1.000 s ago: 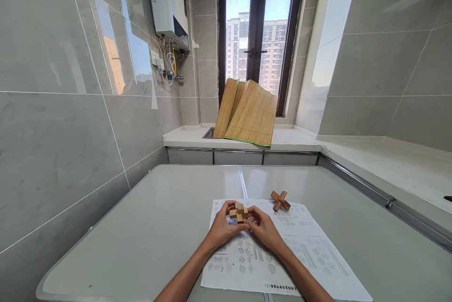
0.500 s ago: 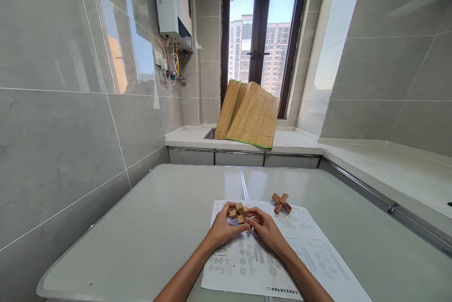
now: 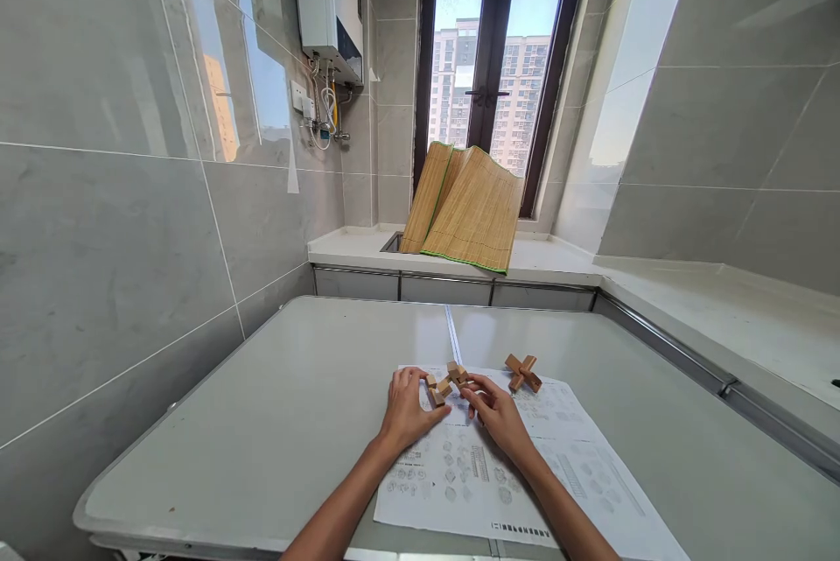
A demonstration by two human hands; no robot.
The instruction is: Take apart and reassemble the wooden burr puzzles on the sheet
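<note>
Notched wooden puzzle pieces show between my two hands, above the printed sheet point(image 3: 459, 491). My left hand point(image 3: 408, 408) has its thumb and fingers closed round a left group of wooden puzzle pieces point(image 3: 437, 393). Just right of that, my right hand point(image 3: 491, 403) pinches another wooden puzzle piece point(image 3: 458, 373) by its right end. The two parts sit very close; whether they touch I cannot tell. A cross-shaped wooden puzzle point(image 3: 523, 373) rests at the sheet's far edge, beyond my right hand.
The sheet lies on a pale folding table point(image 3: 262, 438) with a centre seam. Behind it a white counter point(image 3: 557, 255) carries a bamboo mat point(image 3: 472, 211) leaning toward the window. A tiled wall point(image 3: 118, 281) runs along the left side.
The compact wooden cluster has come apart into two parts, the right hand drawing its piece up and right. The cross-shaped puzzle has stayed put. The head view has shifted slightly.
</note>
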